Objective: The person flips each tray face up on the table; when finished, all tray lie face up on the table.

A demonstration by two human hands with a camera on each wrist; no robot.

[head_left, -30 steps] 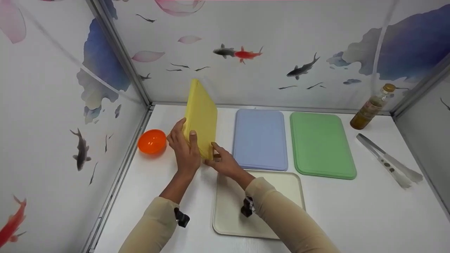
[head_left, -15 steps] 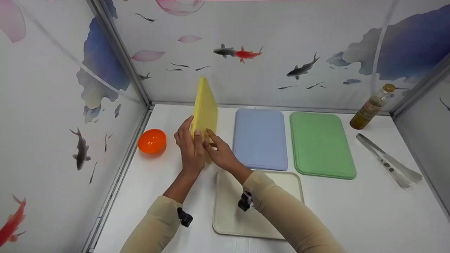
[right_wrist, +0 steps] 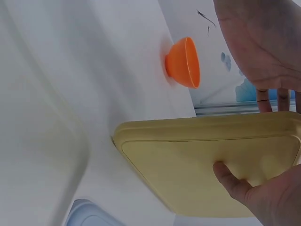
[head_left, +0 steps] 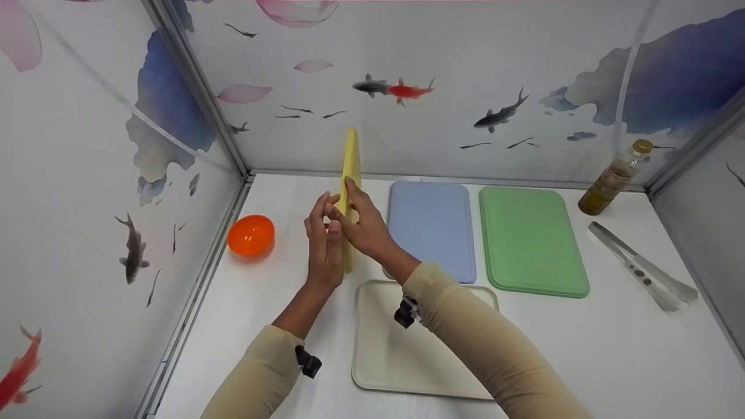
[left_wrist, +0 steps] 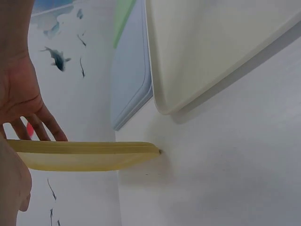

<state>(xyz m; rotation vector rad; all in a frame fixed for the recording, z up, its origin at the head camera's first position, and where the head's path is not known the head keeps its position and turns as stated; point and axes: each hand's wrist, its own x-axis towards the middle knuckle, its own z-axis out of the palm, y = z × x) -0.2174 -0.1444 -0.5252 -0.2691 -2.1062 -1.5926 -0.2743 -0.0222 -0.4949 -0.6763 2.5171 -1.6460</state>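
Apparently standing yellow cutting board [right_wrist: 174,165] on edge toward the desk's [head_left: 582,361] far-left corner, pressing with left hand [head_left: 323,250], pinching with right hand [head_left: 369,227]. Likely needing careful balance before letting go.

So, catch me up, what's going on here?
A person's left grip and right grip hold a yellow board upright between them, its lower edge apparently on the table. To its right, a blue board and a green board lie flat. An orange bowl sits to the left, a cream tray lies nearer the person, and a bottle and tongs are far right.
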